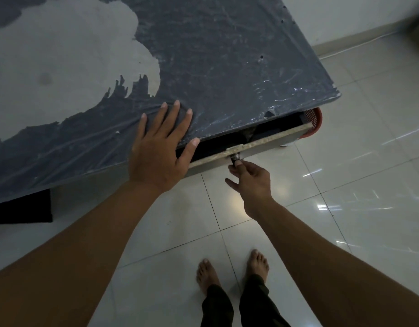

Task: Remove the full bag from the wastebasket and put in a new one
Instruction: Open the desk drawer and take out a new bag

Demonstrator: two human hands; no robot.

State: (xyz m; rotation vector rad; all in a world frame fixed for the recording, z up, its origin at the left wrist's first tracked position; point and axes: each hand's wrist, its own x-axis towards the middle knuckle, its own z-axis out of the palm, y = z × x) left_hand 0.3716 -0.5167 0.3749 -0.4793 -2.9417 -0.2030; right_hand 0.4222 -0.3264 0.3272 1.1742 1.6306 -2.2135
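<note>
My left hand lies flat with fingers spread on the dark, peeling top of a desk, near its front edge. My right hand pinches the small metal knob on the front of a drawer, which stands pulled out a little; its inside is dark. A red mesh wastebasket peeks out on the floor past the desk's right corner, mostly hidden by the desk and drawer. No bag is visible.
Glossy white floor tiles spread in front and to the right. My bare feet stand just in front of the desk. A white wall with skirting runs at the back right. A dark opening shows under the desk at left.
</note>
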